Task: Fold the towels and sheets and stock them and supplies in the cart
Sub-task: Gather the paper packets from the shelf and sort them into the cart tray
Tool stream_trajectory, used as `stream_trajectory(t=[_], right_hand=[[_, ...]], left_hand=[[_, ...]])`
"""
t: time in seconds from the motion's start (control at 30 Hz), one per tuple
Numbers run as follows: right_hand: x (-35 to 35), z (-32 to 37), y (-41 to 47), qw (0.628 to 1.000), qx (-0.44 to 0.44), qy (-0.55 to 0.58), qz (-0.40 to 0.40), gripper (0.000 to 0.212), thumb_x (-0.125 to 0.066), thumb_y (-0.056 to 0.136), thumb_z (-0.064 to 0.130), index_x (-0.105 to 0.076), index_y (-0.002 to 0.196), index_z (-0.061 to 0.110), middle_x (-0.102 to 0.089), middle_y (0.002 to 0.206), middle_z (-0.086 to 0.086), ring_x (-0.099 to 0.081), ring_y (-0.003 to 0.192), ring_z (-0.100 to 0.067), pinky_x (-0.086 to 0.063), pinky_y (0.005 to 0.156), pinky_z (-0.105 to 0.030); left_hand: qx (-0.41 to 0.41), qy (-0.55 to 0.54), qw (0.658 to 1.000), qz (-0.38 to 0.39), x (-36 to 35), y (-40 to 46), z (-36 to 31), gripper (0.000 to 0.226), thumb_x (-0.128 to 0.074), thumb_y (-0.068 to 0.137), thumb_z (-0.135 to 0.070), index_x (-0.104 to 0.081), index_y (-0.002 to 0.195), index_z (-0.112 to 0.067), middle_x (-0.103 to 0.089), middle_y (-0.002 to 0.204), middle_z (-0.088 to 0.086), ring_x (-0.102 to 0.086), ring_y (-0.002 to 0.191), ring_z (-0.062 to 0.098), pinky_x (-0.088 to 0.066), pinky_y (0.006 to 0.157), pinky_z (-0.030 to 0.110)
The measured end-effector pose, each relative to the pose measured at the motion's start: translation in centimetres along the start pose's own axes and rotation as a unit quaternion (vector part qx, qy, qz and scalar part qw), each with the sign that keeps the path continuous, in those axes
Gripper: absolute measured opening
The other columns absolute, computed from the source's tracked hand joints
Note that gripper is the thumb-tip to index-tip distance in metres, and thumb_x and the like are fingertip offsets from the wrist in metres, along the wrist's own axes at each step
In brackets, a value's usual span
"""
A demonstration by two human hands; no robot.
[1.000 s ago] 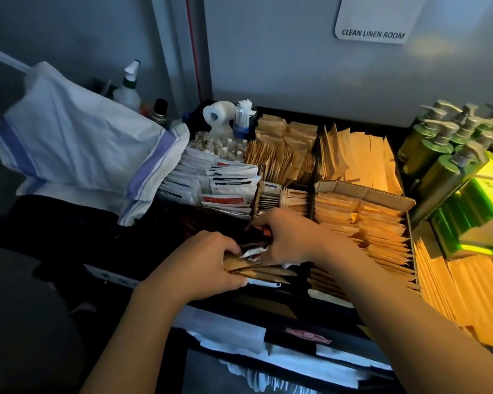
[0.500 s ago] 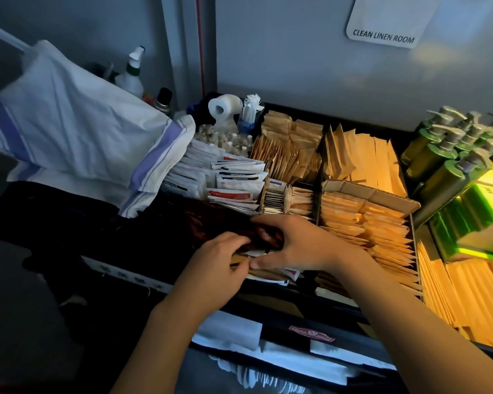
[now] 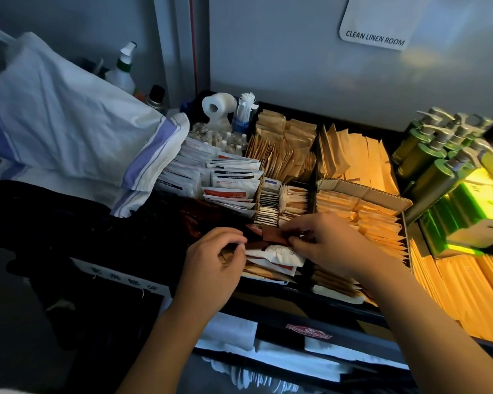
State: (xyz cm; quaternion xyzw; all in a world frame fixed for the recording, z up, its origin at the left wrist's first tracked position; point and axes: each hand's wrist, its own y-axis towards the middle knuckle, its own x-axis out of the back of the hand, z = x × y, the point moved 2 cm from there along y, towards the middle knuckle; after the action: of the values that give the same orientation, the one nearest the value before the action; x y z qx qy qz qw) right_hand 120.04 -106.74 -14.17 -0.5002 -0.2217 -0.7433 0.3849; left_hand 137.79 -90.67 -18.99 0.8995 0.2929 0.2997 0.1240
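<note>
Fingertips (image 3: 295, 242) of the right hand (image 3: 325, 240) are pinched on a dark red sachet (image 3: 273, 234), held just above the white packets (image 3: 276, 255) in the cart's (image 3: 310, 314) front compartment. Left hand (image 3: 214, 260) is curled beside it, fingers loosely closed — whether anything is gripped can't be told. Step judged: supplies being stocked & sorted, top tray. Next — sachet likely to be slotted w/ the other dark ones (image 3: 199, 217) to the left, w/o white packets being disturbed.

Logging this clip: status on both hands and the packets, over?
Left hand curled, contents unclear. Right hand pinching dark red packet over white sachets. Nothing blocking.
</note>
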Motion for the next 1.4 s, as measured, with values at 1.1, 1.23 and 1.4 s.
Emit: stream_trajectory(t=[1.1,1.23,1.4], right_hand=[[-3.5,11.3,6.4,0.93,0.096,0.316,-0.161,0.021,-0.078,0.088,0.005,-0.073,0.091,0.024,-0.075,0.088,0.006,-0.072,0.085,-0.009,-0.06,0.081,-0.033],[-4.1,11.1,6.4,0.966,0.142,0.118,-0.182,0.012,-0.082,0.082,0.012,-0.077,0.093,0.014,-0.072,0.09,0.0,-0.066,0.083,-0.019,-0.055,0.073,-0.038],[-4.1,12.0,6.3,0.963,0.143,0.051,-0.222,0.008,-0.075,0.084,0.008,-0.074,0.092,0.008,-0.071,0.087,-0.007,-0.066,0.08,-0.029,-0.051,0.067,-0.036]], left_hand=[[-0.008,0.017,0.999,-0.039,10.1,6.6,3.4,0.024,-0.081,0.081,-0.014,-0.071,0.091,-0.033,-0.074,0.083,-0.016,-0.072,0.079,0.004,-0.052,0.074,0.015],[-0.015,0.028,0.999,-0.026,9.9,5.9,4.7,0.017,-0.081,0.083,-0.012,-0.073,0.089,-0.025,-0.073,0.083,-0.015,-0.071,0.078,0.005,-0.05,0.075,0.012],[-0.057,0.022,0.997,-0.046,9.5,6.0,4.7,0.012,-0.078,0.087,-0.013,-0.075,0.091,-0.024,-0.073,0.088,-0.015,-0.072,0.085,0.008,-0.053,0.079,0.018]])
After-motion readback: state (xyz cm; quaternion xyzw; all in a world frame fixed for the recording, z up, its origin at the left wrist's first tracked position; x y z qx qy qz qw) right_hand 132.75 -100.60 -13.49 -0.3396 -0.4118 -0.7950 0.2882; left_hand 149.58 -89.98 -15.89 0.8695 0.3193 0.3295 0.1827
